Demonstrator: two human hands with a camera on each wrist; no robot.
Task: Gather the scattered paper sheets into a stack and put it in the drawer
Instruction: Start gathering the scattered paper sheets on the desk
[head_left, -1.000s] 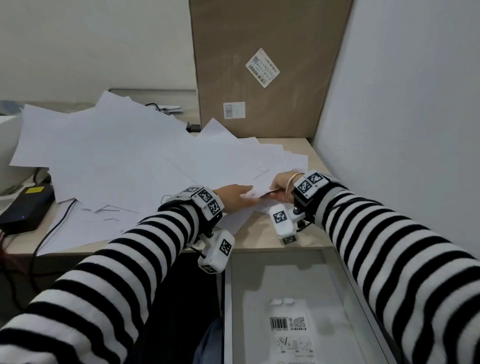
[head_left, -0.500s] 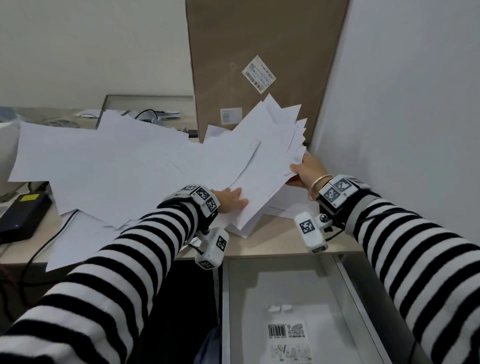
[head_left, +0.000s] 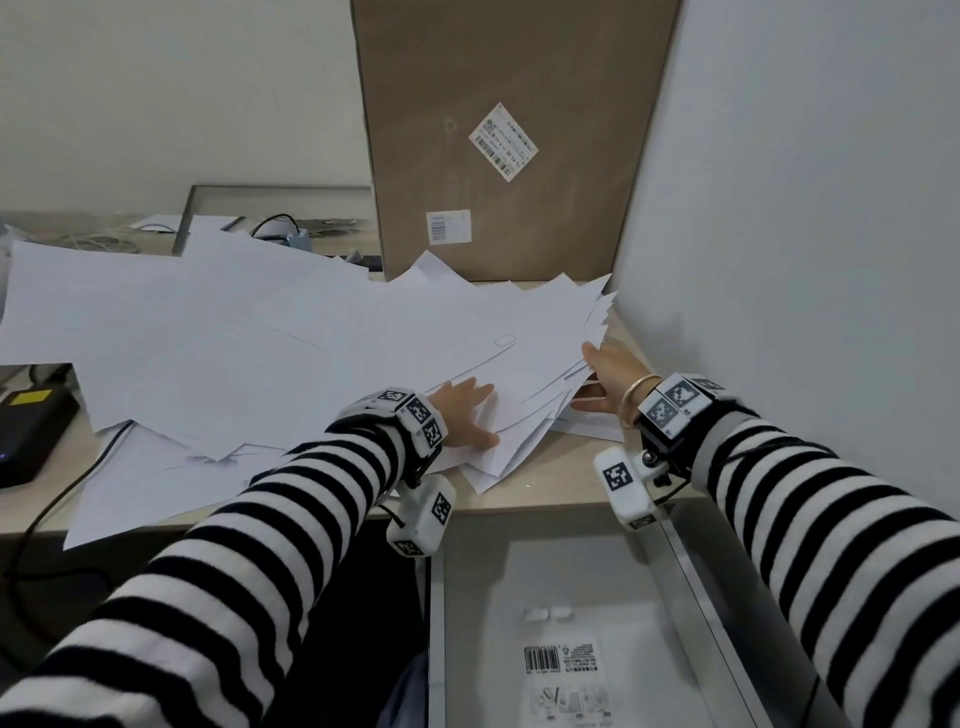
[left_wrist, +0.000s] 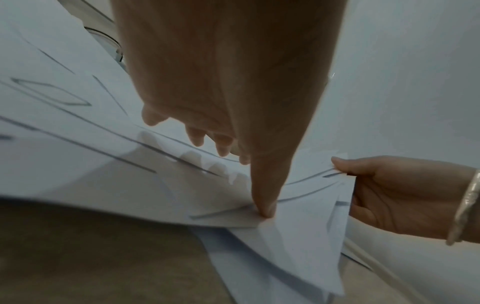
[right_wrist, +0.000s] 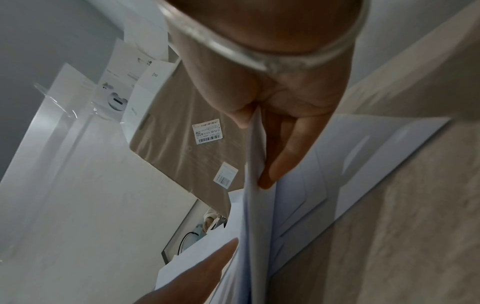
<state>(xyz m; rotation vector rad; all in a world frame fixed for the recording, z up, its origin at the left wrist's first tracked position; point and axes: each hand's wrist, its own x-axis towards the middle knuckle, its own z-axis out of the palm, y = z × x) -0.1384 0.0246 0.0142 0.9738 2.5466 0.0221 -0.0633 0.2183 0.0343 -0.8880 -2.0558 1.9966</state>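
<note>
White paper sheets (head_left: 208, 364) lie scattered across the desk (head_left: 519, 499). My right hand (head_left: 597, 371) pinches the right edge of a fanned bundle of sheets (head_left: 493, 353), thumb on top and fingers beneath, as the right wrist view shows (right_wrist: 257, 144). The bundle slopes low over the pile, and a few sheets (head_left: 592, 423) stay flat under it. My left hand (head_left: 465, 415) lies flat on the bundle's near corner, fingers straight, thumb (left_wrist: 262, 209) pressing the paper. The open drawer (head_left: 691, 571) is just below the desk edge.
A tall cardboard box (head_left: 509, 130) stands against the back wall. The white side wall (head_left: 805, 260) is close on the right. A black device (head_left: 26, 431) with a cable sits at the desk's left. A labelled plastic bag (head_left: 561, 670) lies in the drawer.
My right hand lifted the bundle's right edge up off the desk, then lowered it again leftward over the pile. My left hand stayed on the near corner.
</note>
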